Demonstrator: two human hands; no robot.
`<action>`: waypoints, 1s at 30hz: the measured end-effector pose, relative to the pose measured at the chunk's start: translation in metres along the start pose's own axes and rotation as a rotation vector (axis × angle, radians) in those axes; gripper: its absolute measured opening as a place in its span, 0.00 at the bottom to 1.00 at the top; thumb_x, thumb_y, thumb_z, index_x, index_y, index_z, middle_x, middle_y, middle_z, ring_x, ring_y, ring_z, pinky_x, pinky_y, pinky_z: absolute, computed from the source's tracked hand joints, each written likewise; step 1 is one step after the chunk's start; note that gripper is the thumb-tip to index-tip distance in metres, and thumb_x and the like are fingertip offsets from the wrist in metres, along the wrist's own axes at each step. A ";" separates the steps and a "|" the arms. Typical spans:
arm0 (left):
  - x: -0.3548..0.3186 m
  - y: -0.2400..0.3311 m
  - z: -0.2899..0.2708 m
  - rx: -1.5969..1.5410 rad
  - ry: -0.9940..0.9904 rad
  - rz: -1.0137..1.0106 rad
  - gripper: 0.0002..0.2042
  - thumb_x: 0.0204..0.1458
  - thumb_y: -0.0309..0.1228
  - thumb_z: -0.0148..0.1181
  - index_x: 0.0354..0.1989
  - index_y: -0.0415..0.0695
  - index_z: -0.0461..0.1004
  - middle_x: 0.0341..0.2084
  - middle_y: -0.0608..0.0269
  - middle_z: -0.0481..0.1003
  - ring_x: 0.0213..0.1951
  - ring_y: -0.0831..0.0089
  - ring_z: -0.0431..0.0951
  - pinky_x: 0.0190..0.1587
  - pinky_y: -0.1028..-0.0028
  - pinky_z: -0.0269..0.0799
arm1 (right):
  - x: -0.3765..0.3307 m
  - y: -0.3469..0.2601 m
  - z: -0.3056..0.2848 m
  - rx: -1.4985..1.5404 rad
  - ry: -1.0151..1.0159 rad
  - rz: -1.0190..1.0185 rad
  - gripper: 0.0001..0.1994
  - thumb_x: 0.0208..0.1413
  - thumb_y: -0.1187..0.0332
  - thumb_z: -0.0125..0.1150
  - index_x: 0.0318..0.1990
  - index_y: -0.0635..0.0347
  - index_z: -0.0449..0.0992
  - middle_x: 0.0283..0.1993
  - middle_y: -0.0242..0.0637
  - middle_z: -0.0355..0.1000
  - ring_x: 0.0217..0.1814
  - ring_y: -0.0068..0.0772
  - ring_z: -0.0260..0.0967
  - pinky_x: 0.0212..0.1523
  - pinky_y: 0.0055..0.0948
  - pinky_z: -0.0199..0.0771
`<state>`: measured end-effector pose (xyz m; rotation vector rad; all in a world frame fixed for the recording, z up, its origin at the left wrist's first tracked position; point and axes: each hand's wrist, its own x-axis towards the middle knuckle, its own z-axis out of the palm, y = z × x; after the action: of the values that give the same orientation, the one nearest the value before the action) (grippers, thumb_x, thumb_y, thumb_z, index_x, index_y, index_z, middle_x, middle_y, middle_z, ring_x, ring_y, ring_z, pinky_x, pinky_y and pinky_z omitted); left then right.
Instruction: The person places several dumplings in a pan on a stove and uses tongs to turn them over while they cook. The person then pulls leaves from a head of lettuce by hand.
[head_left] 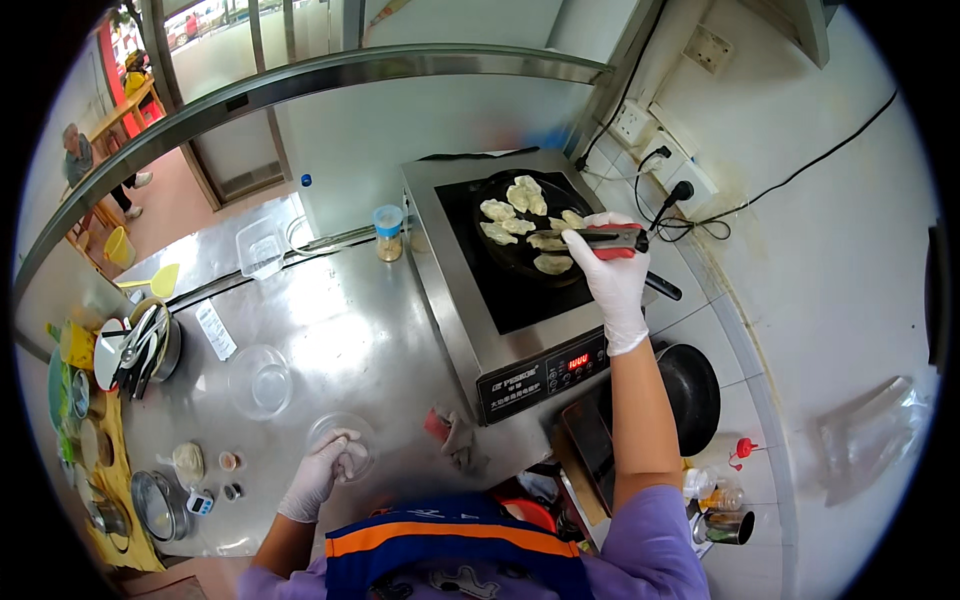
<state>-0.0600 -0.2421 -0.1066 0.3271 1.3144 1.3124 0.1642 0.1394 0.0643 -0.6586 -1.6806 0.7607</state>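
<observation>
Gloved in white, my right hand point(616, 285) is closed around tongs point(618, 238) with red and black handle parts. Their tips reach over a black frying pan point(505, 262) at the right of the bench. Several pale dumplings point(527, 196) lie in it, some overlapping; whether the tongs grip one I cannot tell. The pan sits on a steel induction cooker point(455, 290) with its red display lit. My left hand point(325, 470), also gloved, has its fingers curled over a clear plastic bowl point(358, 432) low on the steel counter.
Left of the cooker stands a blue-lidded shaker jar point(388, 235). A clear round lid point(262, 385) and a crumpled cloth point(457, 440) lie on the counter. Utensils fill a bowl point(165, 345) at far left. Power cords point(690, 222) hang by the right wall, above a second black pan point(690, 400).
</observation>
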 end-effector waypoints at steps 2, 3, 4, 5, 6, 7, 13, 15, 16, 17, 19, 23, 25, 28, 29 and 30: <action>-0.003 -0.006 0.006 -0.003 0.004 -0.014 0.11 0.62 0.30 0.43 0.47 0.41 0.71 0.31 0.64 0.76 0.22 0.81 0.71 0.23 0.82 0.64 | 0.005 0.011 -0.001 -0.041 0.089 0.022 0.15 0.45 0.72 0.73 0.36 0.62 0.71 0.33 0.29 0.70 0.34 0.19 0.67 0.40 0.21 0.69; -0.005 -0.010 0.011 -0.007 0.005 -0.019 0.11 0.62 0.30 0.43 0.47 0.41 0.71 0.30 0.65 0.76 0.22 0.81 0.71 0.24 0.82 0.64 | 0.008 0.014 -0.005 -0.061 0.131 0.030 0.14 0.46 0.71 0.72 0.36 0.62 0.71 0.32 0.28 0.70 0.32 0.19 0.67 0.38 0.20 0.69; -0.006 -0.012 0.016 0.039 -0.030 -0.020 0.11 0.62 0.30 0.43 0.47 0.41 0.71 0.31 0.64 0.76 0.23 0.81 0.71 0.25 0.82 0.65 | 0.010 0.011 -0.010 -0.003 0.245 0.075 0.11 0.48 0.71 0.70 0.33 0.61 0.71 0.29 0.27 0.70 0.29 0.17 0.65 0.33 0.19 0.67; -0.007 -0.014 0.021 0.086 -0.066 -0.020 0.12 0.63 0.30 0.42 0.47 0.41 0.71 0.31 0.64 0.76 0.23 0.81 0.71 0.26 0.82 0.65 | 0.012 0.015 -0.021 -0.022 0.363 0.039 0.10 0.51 0.69 0.68 0.32 0.60 0.71 0.29 0.28 0.70 0.29 0.17 0.66 0.32 0.19 0.68; -0.008 -0.015 0.024 0.135 -0.100 -0.020 0.12 0.63 0.31 0.42 0.47 0.41 0.71 0.32 0.64 0.76 0.24 0.81 0.71 0.27 0.82 0.66 | 0.012 0.012 -0.026 0.093 0.462 0.100 0.10 0.52 0.67 0.67 0.32 0.59 0.70 0.29 0.29 0.69 0.28 0.19 0.67 0.31 0.21 0.70; -0.010 -0.017 0.025 0.128 -0.114 -0.032 0.11 0.62 0.30 0.42 0.47 0.42 0.71 0.32 0.64 0.76 0.24 0.81 0.71 0.27 0.83 0.65 | 0.011 0.009 -0.031 0.208 0.560 0.161 0.11 0.53 0.65 0.66 0.32 0.59 0.70 0.29 0.30 0.69 0.28 0.21 0.68 0.30 0.23 0.71; -0.014 -0.016 0.015 0.177 -0.144 -0.064 0.12 0.63 0.31 0.42 0.48 0.42 0.70 0.35 0.65 0.75 0.26 0.82 0.71 0.30 0.82 0.67 | -0.011 0.047 -0.064 0.398 0.834 0.432 0.18 0.53 0.61 0.66 0.41 0.60 0.65 0.33 0.36 0.68 0.31 0.31 0.69 0.38 0.37 0.75; -0.013 -0.015 0.008 0.212 -0.144 -0.026 0.12 0.63 0.31 0.42 0.48 0.42 0.70 0.34 0.65 0.75 0.26 0.81 0.71 0.30 0.81 0.67 | -0.013 0.056 -0.072 0.359 0.877 0.359 0.17 0.54 0.60 0.65 0.39 0.60 0.65 0.31 0.36 0.67 0.31 0.31 0.69 0.40 0.40 0.76; -0.012 -0.015 0.006 0.212 -0.151 -0.020 0.12 0.63 0.31 0.42 0.48 0.42 0.70 0.34 0.65 0.75 0.26 0.81 0.71 0.30 0.82 0.67 | -0.013 0.062 -0.082 0.338 0.866 0.320 0.17 0.54 0.60 0.65 0.39 0.60 0.65 0.31 0.36 0.67 0.31 0.32 0.69 0.41 0.40 0.76; -0.009 -0.014 0.004 0.212 -0.158 -0.015 0.12 0.63 0.31 0.42 0.48 0.42 0.70 0.34 0.65 0.75 0.26 0.82 0.71 0.29 0.82 0.67 | -0.014 0.069 -0.091 0.315 0.855 0.280 0.16 0.54 0.60 0.65 0.38 0.60 0.66 0.31 0.36 0.67 0.31 0.32 0.69 0.41 0.40 0.76; -0.006 -0.013 0.005 0.210 -0.164 -0.005 0.12 0.63 0.31 0.42 0.48 0.42 0.70 0.34 0.65 0.75 0.26 0.82 0.71 0.29 0.82 0.66 | -0.011 0.054 -0.086 0.254 0.858 0.271 0.16 0.53 0.61 0.66 0.37 0.62 0.68 0.31 0.36 0.67 0.32 0.31 0.69 0.40 0.38 0.77; -0.004 -0.008 0.017 0.227 -0.183 0.004 0.12 0.62 0.31 0.43 0.48 0.41 0.70 0.34 0.65 0.75 0.26 0.82 0.70 0.29 0.82 0.67 | -0.010 0.034 -0.076 0.143 0.737 0.225 0.14 0.53 0.62 0.67 0.36 0.62 0.70 0.34 0.34 0.68 0.34 0.26 0.68 0.35 0.31 0.75; -0.004 -0.008 0.023 0.237 -0.190 -0.009 0.12 0.62 0.31 0.44 0.48 0.41 0.70 0.34 0.65 0.75 0.26 0.82 0.70 0.29 0.82 0.67 | -0.009 0.023 -0.067 0.111 0.646 0.280 0.12 0.53 0.64 0.66 0.35 0.58 0.69 0.34 0.31 0.68 0.33 0.22 0.66 0.31 0.26 0.72; -0.009 -0.007 0.031 0.237 -0.194 -0.053 0.11 0.62 0.30 0.44 0.47 0.41 0.70 0.34 0.65 0.75 0.26 0.82 0.70 0.29 0.82 0.67 | -0.008 0.009 -0.064 0.113 0.648 0.251 0.11 0.54 0.65 0.66 0.34 0.58 0.70 0.32 0.30 0.68 0.32 0.21 0.66 0.32 0.25 0.71; -0.010 -0.007 0.032 0.227 -0.195 -0.060 0.11 0.61 0.30 0.44 0.47 0.41 0.70 0.34 0.65 0.75 0.26 0.83 0.70 0.29 0.83 0.67 | -0.007 0.004 -0.065 0.115 0.647 0.240 0.10 0.54 0.65 0.66 0.34 0.58 0.70 0.33 0.30 0.68 0.32 0.21 0.66 0.32 0.25 0.71; -0.012 -0.008 0.033 0.214 -0.194 -0.068 0.11 0.61 0.30 0.44 0.47 0.41 0.70 0.34 0.64 0.75 0.26 0.83 0.70 0.29 0.83 0.67 | -0.006 0.000 -0.066 0.137 0.635 0.226 0.10 0.54 0.65 0.66 0.34 0.58 0.71 0.33 0.30 0.68 0.32 0.21 0.66 0.33 0.25 0.71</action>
<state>-0.0259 -0.2389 -0.0968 0.5401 1.2907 1.0578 0.2294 0.1448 0.0716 -0.8912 -0.9786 0.7180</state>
